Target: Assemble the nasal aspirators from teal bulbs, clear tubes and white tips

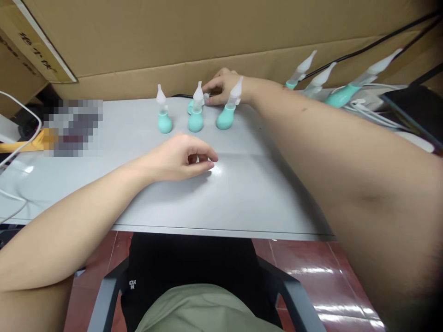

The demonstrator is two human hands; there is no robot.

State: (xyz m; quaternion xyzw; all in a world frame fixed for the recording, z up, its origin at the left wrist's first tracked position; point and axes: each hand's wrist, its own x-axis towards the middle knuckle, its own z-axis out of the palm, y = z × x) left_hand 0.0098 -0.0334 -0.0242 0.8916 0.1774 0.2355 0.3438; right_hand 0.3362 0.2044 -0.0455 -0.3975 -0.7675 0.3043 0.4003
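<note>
**Left hand half curled and empty, right hand stretched to the rear of the grey surface**

Nearest, green cloth against black fabric with small white print, between grey armrests; reddish floor tiles to either side.

Beyond the front edge, left hand low over the middle of the surface, back up, fingers loosely bent, a gap between thumb and fingertips, nothing in the grasp. Cannot tell whether touching the surface.

Just past that, three teal bulbs in a row, each with clear tube and white pointed tip: left bulb and middle bulb upright, right bulb leaning rightward. Well off to the left, a yellow strap and a blurred-out patch, plus a white cable.

Close behind the middle bulb, a teal piece, partly hidden. Near it, thumb and forefinger of the right hand about a small clear part; cannot tell whether closed on it.

Beyond the right forearm, three more bulbs, partly covered, near a dark flat object. Farthest, cardboard along the back, with a black cable in front.
</note>
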